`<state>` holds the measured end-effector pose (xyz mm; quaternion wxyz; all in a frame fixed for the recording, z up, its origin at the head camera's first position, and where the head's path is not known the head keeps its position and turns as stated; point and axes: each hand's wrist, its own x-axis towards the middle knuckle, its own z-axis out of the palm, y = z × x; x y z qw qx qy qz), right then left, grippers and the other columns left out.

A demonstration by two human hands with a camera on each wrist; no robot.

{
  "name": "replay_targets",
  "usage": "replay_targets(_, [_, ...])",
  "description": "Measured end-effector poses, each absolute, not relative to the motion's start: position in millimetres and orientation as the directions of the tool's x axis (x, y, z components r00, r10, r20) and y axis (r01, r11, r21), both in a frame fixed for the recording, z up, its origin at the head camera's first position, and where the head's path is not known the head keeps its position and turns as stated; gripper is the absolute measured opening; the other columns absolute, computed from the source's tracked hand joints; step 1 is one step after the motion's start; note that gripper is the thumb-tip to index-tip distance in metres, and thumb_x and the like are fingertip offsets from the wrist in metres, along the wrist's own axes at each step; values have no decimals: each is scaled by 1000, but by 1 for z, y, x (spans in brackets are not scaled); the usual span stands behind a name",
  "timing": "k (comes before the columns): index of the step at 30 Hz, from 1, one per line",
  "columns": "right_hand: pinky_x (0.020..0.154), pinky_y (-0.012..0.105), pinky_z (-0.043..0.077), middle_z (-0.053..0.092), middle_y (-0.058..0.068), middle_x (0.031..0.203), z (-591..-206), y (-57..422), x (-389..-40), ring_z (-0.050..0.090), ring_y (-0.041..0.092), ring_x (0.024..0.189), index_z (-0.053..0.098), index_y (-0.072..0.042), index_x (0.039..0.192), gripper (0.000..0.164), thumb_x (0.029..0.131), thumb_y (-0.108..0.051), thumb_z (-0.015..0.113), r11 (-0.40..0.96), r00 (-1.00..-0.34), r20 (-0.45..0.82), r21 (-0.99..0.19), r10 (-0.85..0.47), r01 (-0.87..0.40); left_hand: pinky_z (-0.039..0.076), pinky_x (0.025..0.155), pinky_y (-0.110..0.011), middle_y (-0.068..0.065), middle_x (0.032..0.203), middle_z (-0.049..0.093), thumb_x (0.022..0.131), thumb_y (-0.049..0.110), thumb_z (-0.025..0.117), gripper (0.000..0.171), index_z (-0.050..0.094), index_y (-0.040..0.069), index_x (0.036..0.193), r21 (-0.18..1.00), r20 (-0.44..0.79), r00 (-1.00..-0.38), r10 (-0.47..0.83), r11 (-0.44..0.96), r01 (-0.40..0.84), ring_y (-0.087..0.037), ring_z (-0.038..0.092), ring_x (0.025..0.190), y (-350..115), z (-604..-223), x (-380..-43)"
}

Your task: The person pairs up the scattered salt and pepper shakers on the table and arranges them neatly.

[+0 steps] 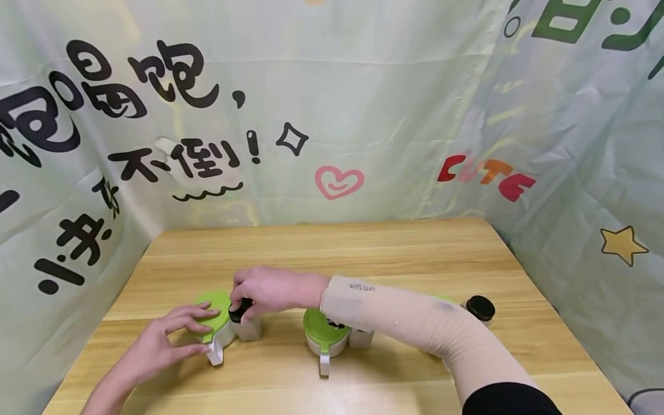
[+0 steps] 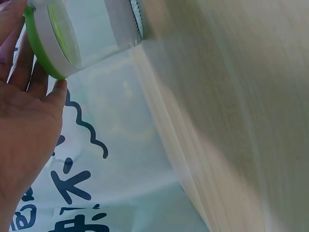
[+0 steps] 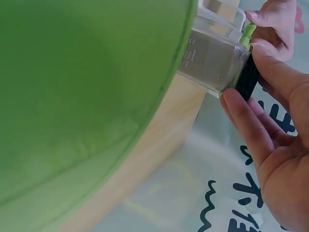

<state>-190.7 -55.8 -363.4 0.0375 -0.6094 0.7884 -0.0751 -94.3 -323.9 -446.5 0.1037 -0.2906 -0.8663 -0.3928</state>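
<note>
My left hand point(image 1: 163, 343) rests on the green lid of a jar with a white handle point(image 1: 215, 353), fingers spread over the top and thumb beside the handle. That green-lidded jar point(image 2: 96, 29) has see-through walls in the left wrist view. Right beside it, my right hand point(image 1: 261, 288) holds the black lid of a clear spice jar point(image 1: 248, 329) between fingers and thumb. In the right wrist view this spice jar point(image 3: 212, 60) contains something greyish, and my right hand point(image 3: 277, 145) has fingers and thumb on opposite sides of its lid.
Another green-lidded jar point(image 1: 323, 331) with a handle stands mid-table under my right forearm, a clear jar point(image 1: 361, 338) next to it. Toward the right, a black-lidded jar point(image 1: 480, 308) and another green lid are partly behind my sleeve. Printed curtains point(image 1: 337, 115) surround the wooden table point(image 1: 321, 248).
</note>
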Motion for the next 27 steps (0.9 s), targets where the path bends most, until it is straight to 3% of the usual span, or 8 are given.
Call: replay_targets(27, [86, 10, 49, 66, -2, 117, -370, -53, -178, 62, 3, 99, 77, -20, 117, 27, 94, -34, 79, 271, -279, 24, -161, -960, -949, 30, 111, -5, -3, 129, 72, 69, 9, 95, 40, 75, 27, 100, 610, 418, -791, 448, 507, 609, 2, 50, 136, -322, -443, -85])
